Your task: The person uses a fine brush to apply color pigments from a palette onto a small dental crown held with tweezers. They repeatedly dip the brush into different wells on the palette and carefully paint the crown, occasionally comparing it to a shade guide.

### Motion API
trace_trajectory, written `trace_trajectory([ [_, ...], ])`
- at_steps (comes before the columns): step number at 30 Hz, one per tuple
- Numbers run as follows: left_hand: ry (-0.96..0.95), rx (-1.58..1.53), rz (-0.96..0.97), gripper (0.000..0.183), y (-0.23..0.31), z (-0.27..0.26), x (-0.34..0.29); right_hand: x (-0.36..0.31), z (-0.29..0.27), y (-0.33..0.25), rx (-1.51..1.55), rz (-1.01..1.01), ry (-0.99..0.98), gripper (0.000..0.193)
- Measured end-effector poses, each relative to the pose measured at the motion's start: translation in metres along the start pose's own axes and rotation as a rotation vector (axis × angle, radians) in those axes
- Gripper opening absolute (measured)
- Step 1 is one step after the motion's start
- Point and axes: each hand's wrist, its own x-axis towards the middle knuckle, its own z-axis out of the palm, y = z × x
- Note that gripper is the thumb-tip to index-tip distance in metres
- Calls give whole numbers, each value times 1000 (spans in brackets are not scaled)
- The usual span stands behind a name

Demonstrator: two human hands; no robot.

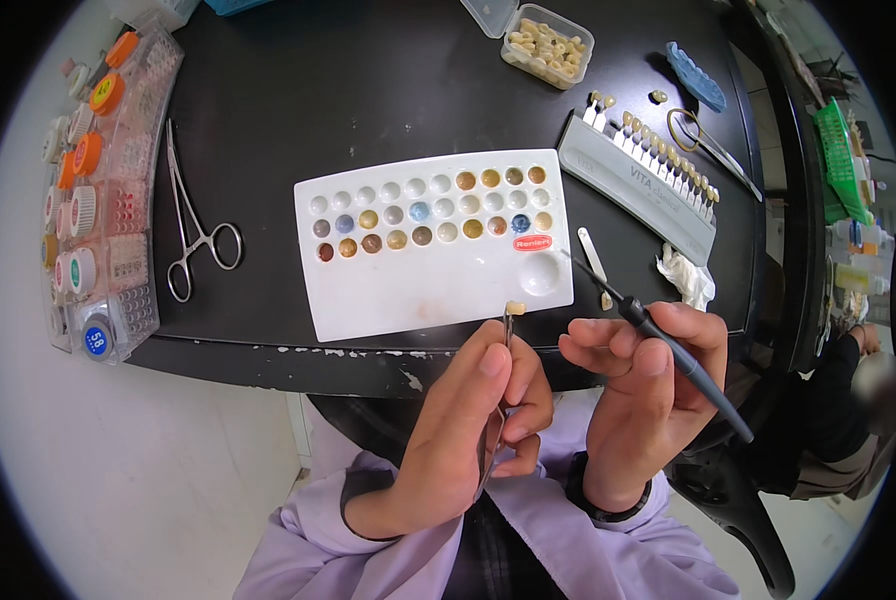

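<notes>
My left hand (460, 420) is closed round a slim metal holding tool (492, 450), perhaps tweezers or a clamp; its exact kind is partly hidden by my fingers. A small cream-coloured dental crown (515, 308) sits at the tool's tip, over the front edge of a white palette (398, 298). My right hand (653, 400) grips a fine brush (706, 388) with a dark grey handle, its tip pointing up and left beside the palette, apart from the crown. Rows of round wells in the palette hold brown, yellow, grey and blue pastes.
Locking forceps (206, 240) lie left of the palette, near stacked clear boxes (128, 200) and capped bottles. To the right are a tooth shade guide (633, 185), a small spatula (594, 262) and crumpled tissue (686, 277). A tub of teeth (546, 48) stands farther back.
</notes>
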Motion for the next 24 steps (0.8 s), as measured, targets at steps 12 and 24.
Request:
trace_trajectory([
  [12,65,113,65,25,0,6,-2,-5,-10,9,-21,-146,-55,20],
  [24,123,256,91,29,2,4,2,2,-3,6,-70,-53,-64,27],
])
